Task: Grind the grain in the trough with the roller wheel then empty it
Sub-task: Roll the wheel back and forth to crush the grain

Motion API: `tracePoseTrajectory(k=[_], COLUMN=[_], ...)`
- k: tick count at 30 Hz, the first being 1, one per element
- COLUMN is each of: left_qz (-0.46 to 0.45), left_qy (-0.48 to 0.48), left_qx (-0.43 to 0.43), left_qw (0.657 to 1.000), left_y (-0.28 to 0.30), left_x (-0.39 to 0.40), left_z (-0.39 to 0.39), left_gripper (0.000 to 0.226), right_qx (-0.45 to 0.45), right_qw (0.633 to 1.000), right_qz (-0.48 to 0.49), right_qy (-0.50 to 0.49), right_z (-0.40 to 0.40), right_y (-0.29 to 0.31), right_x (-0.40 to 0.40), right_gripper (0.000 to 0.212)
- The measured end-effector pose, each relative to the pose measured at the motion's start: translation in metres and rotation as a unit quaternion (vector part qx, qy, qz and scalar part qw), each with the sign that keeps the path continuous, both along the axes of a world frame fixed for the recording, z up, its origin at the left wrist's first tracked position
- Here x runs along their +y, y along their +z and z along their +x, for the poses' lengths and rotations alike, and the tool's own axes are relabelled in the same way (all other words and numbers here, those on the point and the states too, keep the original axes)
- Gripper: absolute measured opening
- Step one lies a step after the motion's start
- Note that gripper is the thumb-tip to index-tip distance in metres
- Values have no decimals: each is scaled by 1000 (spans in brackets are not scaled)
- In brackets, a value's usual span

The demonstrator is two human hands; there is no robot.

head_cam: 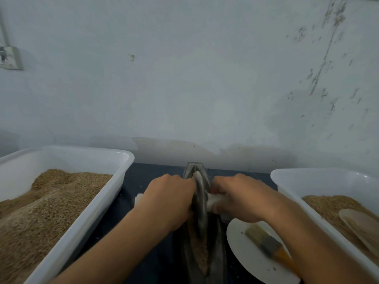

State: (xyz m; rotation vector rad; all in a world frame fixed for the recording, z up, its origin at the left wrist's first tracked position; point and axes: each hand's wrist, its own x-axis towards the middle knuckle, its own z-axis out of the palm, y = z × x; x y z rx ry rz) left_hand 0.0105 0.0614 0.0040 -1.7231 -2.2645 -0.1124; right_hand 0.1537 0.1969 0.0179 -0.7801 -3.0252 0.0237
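Left hand (171,198) and right hand (239,198) each wrap a grip round the white axle handle (215,199) of the grey metal roller wheel (200,206), upright in the dark boat-shaped trough (217,253) holding brown ground grain (200,251). Just right, a white round plate (252,257) carries an orange-handled brush (266,244). White plastic tubs left (98,206) and right (291,185) on the dark counter (143,171) hold grain.

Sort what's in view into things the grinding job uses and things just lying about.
In use: roller wheel, its white handle, trough, grain, left hand, right hand.
Lying about: brush, white plate, left tub, right tub, scoop.
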Motion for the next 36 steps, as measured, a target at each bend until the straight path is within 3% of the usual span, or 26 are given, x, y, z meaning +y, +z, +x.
tracePoseTrajectory(k=[5, 10, 16, 19, 24, 27, 30, 33, 36], left_qz=[69, 111, 60, 23, -13, -16, 0, 4, 18], left_qy=[34, 15, 43, 33, -12, -20, -9, 12, 41], left_qx=[8, -49, -11, -16, -23, -23, -20, -18, -16], left_qw=[997, 993, 997, 999, 1000, 999, 1000, 1000, 999], left_y=[-27, -35, -17, -4, 16, 18, 12, 3, -8], left_x=[25, 26, 18, 7, -15, -18, -12, -2, 9], left_z=[-18, -26, -10, 1, 16, 18, 17, 9, -4], left_gripper=[18, 21, 21, 27, 27, 31, 24, 24, 28], right_qx=[129, 178, 122, 60, -27, -39, -43, -12, 43], right_qw=[990, 980, 992, 998, 999, 998, 998, 999, 999], right_qz=[56, 93, 16, 8, -5, -14, -32, -32, -11], right_qy=[-19, 9, 0, 18, 44, 39, 37, 25, -2], right_z=[-19, -29, -17, -7, 7, 11, 9, 1, -11], right_y=[-30, -40, -20, -5, 15, 17, 13, 1, -15], right_x=[22, 26, 18, 10, -11, -13, -9, -1, 8], right_gripper=[28, 26, 33, 19, 39, 43, 31, 15, 23])
